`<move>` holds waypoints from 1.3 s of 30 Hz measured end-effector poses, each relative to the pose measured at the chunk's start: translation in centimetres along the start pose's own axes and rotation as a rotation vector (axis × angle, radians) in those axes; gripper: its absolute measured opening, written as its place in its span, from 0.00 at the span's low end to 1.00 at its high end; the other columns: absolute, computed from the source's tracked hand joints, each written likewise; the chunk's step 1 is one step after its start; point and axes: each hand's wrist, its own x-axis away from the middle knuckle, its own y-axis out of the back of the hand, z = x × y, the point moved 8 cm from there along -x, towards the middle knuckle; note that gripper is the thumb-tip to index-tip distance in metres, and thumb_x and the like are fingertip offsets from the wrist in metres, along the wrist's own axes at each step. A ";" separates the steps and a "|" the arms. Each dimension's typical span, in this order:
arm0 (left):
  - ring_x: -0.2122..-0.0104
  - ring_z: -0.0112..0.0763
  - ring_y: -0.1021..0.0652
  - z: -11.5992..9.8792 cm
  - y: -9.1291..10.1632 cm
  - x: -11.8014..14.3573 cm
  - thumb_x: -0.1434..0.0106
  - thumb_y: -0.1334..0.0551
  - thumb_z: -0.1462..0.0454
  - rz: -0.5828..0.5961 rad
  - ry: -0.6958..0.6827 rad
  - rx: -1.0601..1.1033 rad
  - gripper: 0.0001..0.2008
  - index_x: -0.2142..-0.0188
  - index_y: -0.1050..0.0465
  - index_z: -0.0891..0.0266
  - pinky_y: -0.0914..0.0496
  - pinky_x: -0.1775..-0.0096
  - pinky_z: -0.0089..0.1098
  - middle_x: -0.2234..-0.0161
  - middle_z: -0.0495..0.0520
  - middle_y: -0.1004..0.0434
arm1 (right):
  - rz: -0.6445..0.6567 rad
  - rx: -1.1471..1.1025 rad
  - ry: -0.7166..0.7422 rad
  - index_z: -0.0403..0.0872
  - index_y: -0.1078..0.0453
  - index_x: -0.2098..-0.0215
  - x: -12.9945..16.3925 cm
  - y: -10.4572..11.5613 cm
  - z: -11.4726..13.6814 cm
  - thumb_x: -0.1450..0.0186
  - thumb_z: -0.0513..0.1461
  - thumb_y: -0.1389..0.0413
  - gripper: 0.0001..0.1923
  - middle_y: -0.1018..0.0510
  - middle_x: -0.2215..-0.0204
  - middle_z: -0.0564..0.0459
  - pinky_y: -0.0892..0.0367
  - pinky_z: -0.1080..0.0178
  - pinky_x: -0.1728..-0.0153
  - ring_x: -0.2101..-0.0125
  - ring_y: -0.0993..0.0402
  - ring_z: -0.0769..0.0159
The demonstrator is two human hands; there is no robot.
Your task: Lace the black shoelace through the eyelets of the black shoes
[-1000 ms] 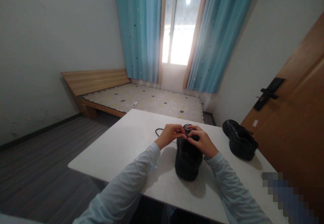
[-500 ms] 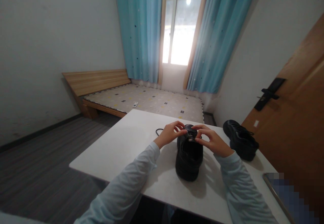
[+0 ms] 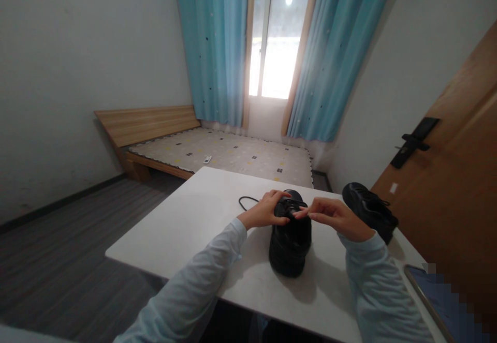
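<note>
A black shoe (image 3: 289,250) stands on the white table (image 3: 174,219), its heel towards me and its toe pointing away. My left hand (image 3: 264,209) is closed on the left side of the shoe's upper, fingers over the lacing and thumb near the opening. From behind that hand a black shoelace (image 3: 246,198) loops out over the tabletop. My right hand (image 3: 337,216) is pinched at the right of the lacing, fingertips at the shoe's tongue. It seems to hold a lace, though the thin strand is hard to make out.
A second black shoe (image 3: 368,208) lies at the table's right edge. Closer to me on that side is a phone or tablet (image 3: 421,281), partly blurred out. Beyond the table are a bed (image 3: 233,151) with a small white remote (image 3: 207,160) and a wooden door (image 3: 458,151).
My right hand has shifted to the right, and its fingers have gone from spread around the lacing to a pinch. My left hand has settled lower over the shoe's upper. The shoe stays in place.
</note>
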 end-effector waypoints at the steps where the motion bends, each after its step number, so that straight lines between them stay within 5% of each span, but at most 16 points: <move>1: 0.46 0.44 0.38 0.1 -0.1 0.0 0.52 0.34 0.63 0.002 0.001 0.003 0.32 0.47 0.40 0.62 0.42 0.45 0.42 0.48 0.61 0.38 | 0.021 0.002 0.007 0.46 0.31 0.71 0.0 -0.1 0.0 0.41 0.48 0.44 0.13 0.20 0.63 0.45 0.39 0.49 0.48 0.57 0.25 0.57; 13: 0.47 0.42 0.35 0.6 -0.8 0.0 0.51 0.38 0.65 0.034 0.009 0.001 0.32 0.47 0.43 0.65 0.41 0.45 0.41 0.48 0.62 0.38 | 0.199 -0.086 -0.049 0.44 0.33 0.72 0.6 -1.7 0.0 0.40 0.45 0.44 0.12 0.20 0.69 0.46 0.41 0.52 0.47 0.63 0.24 0.63; 20: 0.47 0.43 0.35 0.7 -0.8 0.0 0.51 0.36 0.64 0.029 0.016 0.000 0.33 0.46 0.44 0.66 0.39 0.46 0.41 0.48 0.64 0.38 | 0.242 -0.039 -0.123 0.42 0.32 0.70 0.7 -1.9 -1.5 0.41 0.44 0.43 0.11 0.20 0.65 0.44 0.32 0.57 0.59 0.61 0.24 0.62; 27: 0.52 0.37 0.29 1.7 0.3 -0.1 0.45 0.38 0.54 0.066 0.031 0.018 0.28 0.48 0.39 0.63 0.34 0.52 0.37 0.50 0.61 0.32 | 0.277 -0.099 -0.100 0.43 0.30 0.64 0.5 -2.2 -1.3 0.49 0.39 0.36 0.16 0.22 0.60 0.44 0.35 0.55 0.51 0.55 0.27 0.60; 31: 0.60 0.32 0.26 3.7 3.4 0.0 0.36 0.48 0.55 -0.127 0.144 -0.138 0.16 0.57 0.31 0.63 0.33 0.57 0.33 0.59 0.56 0.26 | 0.113 -0.092 -0.034 0.43 0.30 0.62 0.3 -0.9 -0.4 0.49 0.42 0.36 0.17 0.22 0.60 0.43 0.31 0.55 0.55 0.58 0.25 0.60; 34: 0.63 0.32 0.26 5.3 5.2 0.6 0.37 0.46 0.58 -0.246 0.249 -0.362 0.12 0.61 0.29 0.62 0.33 0.57 0.32 0.63 0.54 0.25 | -0.073 -0.066 0.002 0.44 0.30 0.64 0.1 0.5 0.0 0.46 0.44 0.38 0.15 0.20 0.65 0.45 0.30 0.56 0.58 0.62 0.24 0.61; 39: 0.61 0.35 0.27 6.6 4.1 0.5 0.41 0.41 0.61 -0.159 0.317 -0.609 0.07 0.63 0.27 0.57 0.34 0.59 0.34 0.63 0.53 0.25 | -0.298 -0.024 0.014 0.45 0.30 0.68 -0.3 2.1 -0.7 0.47 0.45 0.38 0.14 0.21 0.72 0.49 0.28 0.57 0.61 0.68 0.23 0.62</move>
